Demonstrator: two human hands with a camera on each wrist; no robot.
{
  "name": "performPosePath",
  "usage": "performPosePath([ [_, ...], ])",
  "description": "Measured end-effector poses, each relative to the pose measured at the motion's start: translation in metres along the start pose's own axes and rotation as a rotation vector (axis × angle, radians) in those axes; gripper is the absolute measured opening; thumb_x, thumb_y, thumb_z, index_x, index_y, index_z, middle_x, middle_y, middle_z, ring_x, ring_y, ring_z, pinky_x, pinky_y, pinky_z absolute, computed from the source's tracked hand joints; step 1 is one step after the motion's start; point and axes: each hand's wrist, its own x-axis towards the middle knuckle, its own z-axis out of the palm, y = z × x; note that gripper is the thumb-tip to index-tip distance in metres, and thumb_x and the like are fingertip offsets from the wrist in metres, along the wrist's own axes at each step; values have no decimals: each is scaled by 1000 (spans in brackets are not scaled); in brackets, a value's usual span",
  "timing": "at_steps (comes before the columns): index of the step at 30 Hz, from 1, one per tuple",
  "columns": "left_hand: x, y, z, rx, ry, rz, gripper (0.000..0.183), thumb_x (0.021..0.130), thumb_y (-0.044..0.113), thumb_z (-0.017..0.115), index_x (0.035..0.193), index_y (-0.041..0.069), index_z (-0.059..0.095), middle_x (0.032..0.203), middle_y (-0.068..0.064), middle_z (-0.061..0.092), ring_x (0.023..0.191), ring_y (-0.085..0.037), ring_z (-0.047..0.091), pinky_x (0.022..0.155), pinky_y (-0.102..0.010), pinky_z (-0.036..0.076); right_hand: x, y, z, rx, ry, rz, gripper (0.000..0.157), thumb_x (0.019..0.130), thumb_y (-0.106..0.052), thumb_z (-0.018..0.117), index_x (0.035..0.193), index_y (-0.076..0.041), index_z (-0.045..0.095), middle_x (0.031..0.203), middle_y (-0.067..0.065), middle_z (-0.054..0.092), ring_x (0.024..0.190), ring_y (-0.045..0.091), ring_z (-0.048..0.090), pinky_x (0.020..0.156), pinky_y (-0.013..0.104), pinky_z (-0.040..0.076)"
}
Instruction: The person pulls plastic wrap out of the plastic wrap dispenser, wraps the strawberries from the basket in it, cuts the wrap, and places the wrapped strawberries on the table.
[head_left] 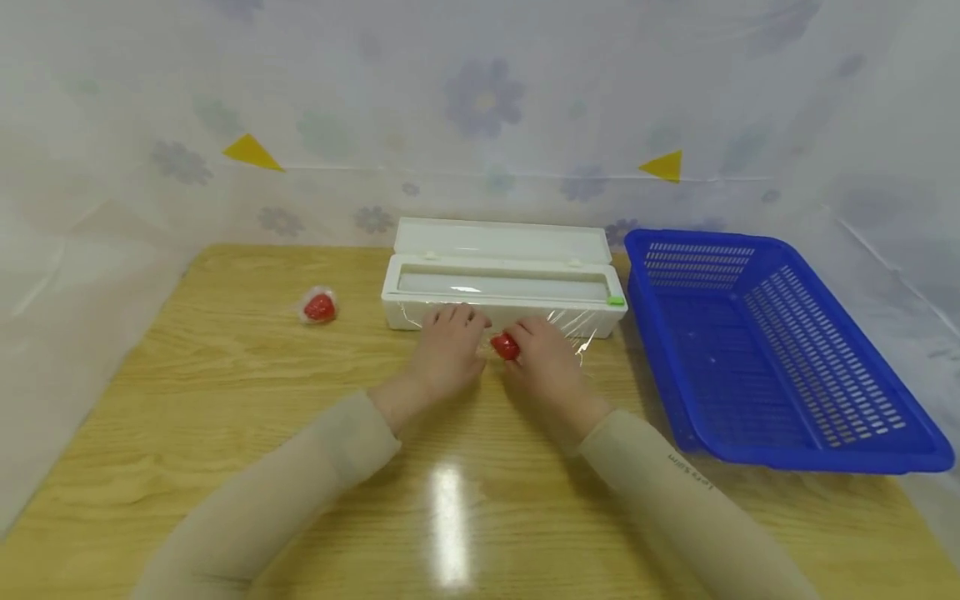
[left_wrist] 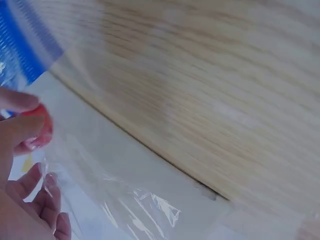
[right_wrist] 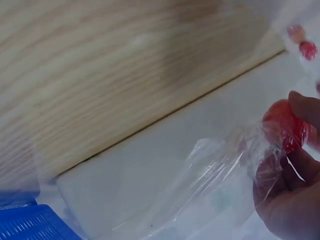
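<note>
A small round red item [head_left: 506,346], perhaps a fruit, sits in clear cling film [right_wrist: 215,165]. My right hand [head_left: 543,358] holds it just in front of a white cling film dispenser [head_left: 502,312]. Close on its left, my left hand [head_left: 448,346] has curled fingers at the film. In the left wrist view, the left thumb overlaps the red item [left_wrist: 42,130]; whether it touches is unclear. The film stretches from the dispenser's front edge to the hands. The dispenser's lid [head_left: 502,240] stands raised, and a roll [head_left: 502,287] shows inside.
Another red item [head_left: 320,308] wrapped in film lies on the wooden table [head_left: 247,375], left of the dispenser. A large blue basket [head_left: 795,462] stands at the right. A green tab [head_left: 616,301] sits at the dispenser's right end. Behind hangs a flowered sheet [head_left: 480,100].
</note>
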Motion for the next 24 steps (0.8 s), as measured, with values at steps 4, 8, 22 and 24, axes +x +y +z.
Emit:
performPosePath([
  [4, 2, -3, 5, 100, 22, 58, 26, 87, 19, 65, 112, 13, 60, 111, -4, 60, 110, -23, 52, 93, -39, 38, 5, 5, -5, 72, -68, 77, 38, 79, -14, 71, 113, -1, 61, 111, 13, 61, 106, 29, 56, 96, 42, 45],
  [8, 5, -6, 10, 62, 30, 25, 16, 94, 21, 54, 103, 16, 67, 105, -2, 67, 106, -22, 58, 94, -39, 41, 4, 8, -7, 20, -14, 14, 44, 79, -17, 72, 118, -1, 56, 110, 14, 63, 105, 30, 56, 94, 42, 45],
  [22, 12, -5, 8, -6, -3, -36, 23, 97, 26, 49, 110, 18, 66, 112, -3, 68, 109, -25, 58, 95, -43, 40, -17, 17, 0, -601, 106, -196, 51, 82, -31, 69, 122, -4, 51, 113, 11, 57, 106, 26, 52, 91, 38, 43],
  [24, 11, -5, 8, -1, 3, -23, 21, 96, 27, 51, 107, 18, 67, 110, -2, 68, 107, -24, 58, 94, -43, 40, -14, 22, 1, -603, 170, -210, 46, 80, -28, 71, 116, -5, 55, 106, 10, 60, 101, 25, 54, 87, 37, 43],
])
